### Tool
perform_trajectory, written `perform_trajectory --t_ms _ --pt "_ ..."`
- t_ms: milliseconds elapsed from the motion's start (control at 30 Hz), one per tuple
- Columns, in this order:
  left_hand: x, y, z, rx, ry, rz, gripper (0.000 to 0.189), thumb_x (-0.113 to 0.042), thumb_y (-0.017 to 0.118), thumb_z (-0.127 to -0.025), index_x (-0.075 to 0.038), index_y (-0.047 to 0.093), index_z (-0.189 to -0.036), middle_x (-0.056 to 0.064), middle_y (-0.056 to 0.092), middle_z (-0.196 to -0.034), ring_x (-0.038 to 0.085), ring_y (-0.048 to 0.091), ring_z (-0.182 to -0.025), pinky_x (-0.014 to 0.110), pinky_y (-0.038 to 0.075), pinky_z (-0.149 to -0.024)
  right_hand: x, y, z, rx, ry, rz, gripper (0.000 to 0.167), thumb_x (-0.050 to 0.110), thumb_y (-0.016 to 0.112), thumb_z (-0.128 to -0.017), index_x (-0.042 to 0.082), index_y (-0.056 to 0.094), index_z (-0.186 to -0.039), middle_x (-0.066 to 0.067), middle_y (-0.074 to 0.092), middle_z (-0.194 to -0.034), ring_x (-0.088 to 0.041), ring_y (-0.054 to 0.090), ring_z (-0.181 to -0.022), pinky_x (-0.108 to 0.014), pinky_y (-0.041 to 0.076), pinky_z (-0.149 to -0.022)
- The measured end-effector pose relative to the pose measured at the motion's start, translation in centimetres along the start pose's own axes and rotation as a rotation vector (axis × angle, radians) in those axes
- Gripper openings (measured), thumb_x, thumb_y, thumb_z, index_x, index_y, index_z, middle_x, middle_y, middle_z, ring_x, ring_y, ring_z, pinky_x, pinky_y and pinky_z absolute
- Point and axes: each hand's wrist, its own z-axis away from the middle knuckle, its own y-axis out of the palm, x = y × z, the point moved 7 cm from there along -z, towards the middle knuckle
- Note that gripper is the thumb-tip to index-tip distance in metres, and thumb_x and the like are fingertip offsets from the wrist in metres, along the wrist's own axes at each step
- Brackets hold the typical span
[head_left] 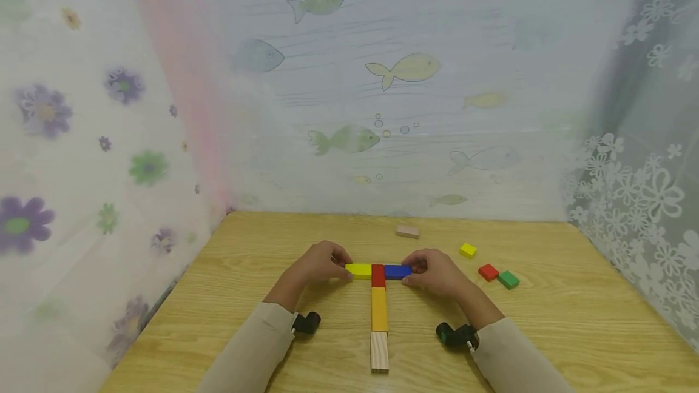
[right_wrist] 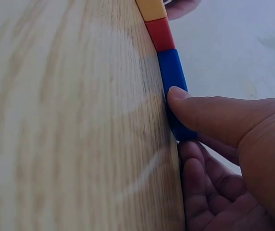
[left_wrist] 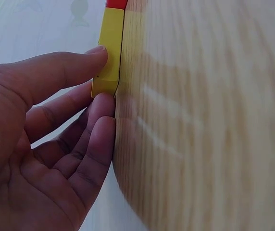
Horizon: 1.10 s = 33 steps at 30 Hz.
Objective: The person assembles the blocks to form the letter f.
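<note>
Wooden blocks form a T on the table. Its crossbar has a yellow block (head_left: 358, 271) at the left, a red block (head_left: 378, 276) in the middle and a blue block (head_left: 398, 272) at the right. Below the red one, an orange-yellow block (head_left: 379, 309) and a plain wood block (head_left: 379, 352) make the stem. My left hand (head_left: 326, 261) pinches the outer end of the yellow block, thumb on its near side in the left wrist view. The blue block's outer end is pinched by my right hand (head_left: 434, 272), with the thumb along its near side.
Toward the back lies a pale wood block (head_left: 407, 232). Right of my right hand are a small yellow block (head_left: 468, 250), a small red block (head_left: 488, 272) and a green block (head_left: 508, 279). Patterned curtains hang behind and beside the wooden table (head_left: 579, 320).
</note>
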Motion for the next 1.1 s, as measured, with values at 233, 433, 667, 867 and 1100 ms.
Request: perform_trajectory --t_ms 233,433,667,867,1100 --pt "0.2 0.1 -0.1 -0.008 -0.009 0.007 0.026 -0.019 0.088 -0.083 -0.012 0.078 -0.106 0.0 0.071 -0.1 0.017 0.063 -0.091 0.032 0.056 -0.078 0.2 0.0 0.1 0.002 -0.007 -0.001 0.028 0.023 0.087 -0.085 0.016 0.078 -0.111 0.001 0.071 -0.106 -0.016 0.061 -0.095 -0.039 0.053 -0.091" --pt "0.2 0.1 -0.1 -0.006 -0.002 0.001 0.028 -0.021 0.088 -0.084 -0.013 0.077 -0.109 -0.001 0.07 -0.102 0.017 0.062 -0.093 0.033 0.056 -0.08 0.2 -0.1 0.1 0.004 -0.004 -0.003 0.03 0.023 0.087 -0.085 0.016 0.077 -0.111 0.0 0.071 -0.106 -0.016 0.06 -0.094 -0.037 0.053 -0.09" --pt "0.4 0.2 -0.2 -0.006 0.012 -0.017 0.028 -0.028 0.083 -0.089 -0.012 0.076 -0.111 -0.001 0.07 -0.103 0.016 0.063 -0.092 0.034 0.056 -0.079 0.1 -0.4 0.1 -0.005 0.004 -0.056 0.036 0.022 0.088 -0.083 0.013 0.076 -0.116 0.001 0.073 -0.109 -0.017 0.066 -0.099 -0.042 0.056 -0.093" --pt "0.3 0.3 -0.2 -0.011 -0.003 0.004 0.026 -0.027 0.081 -0.091 -0.011 0.075 -0.11 0.001 0.071 -0.1 0.017 0.064 -0.084 0.032 0.057 -0.071 0.2 -1.5 0.5 0.016 -0.022 -0.143 0.043 0.024 0.085 -0.087 0.008 0.072 -0.125 -0.008 0.072 -0.122 -0.025 0.07 -0.109 -0.043 0.058 -0.093" --pt "0.3 0.2 -0.2 -0.021 -0.018 0.005 0.024 -0.024 0.082 -0.09 -0.01 0.076 -0.108 0.002 0.071 -0.096 0.017 0.064 -0.078 0.03 0.057 -0.068 0.0 -4.4 1.0 -0.049 -0.03 -0.142 0.042 0.025 0.078 -0.093 0.006 0.069 -0.13 -0.018 0.067 -0.131 -0.032 0.069 -0.114 -0.042 0.06 -0.087"
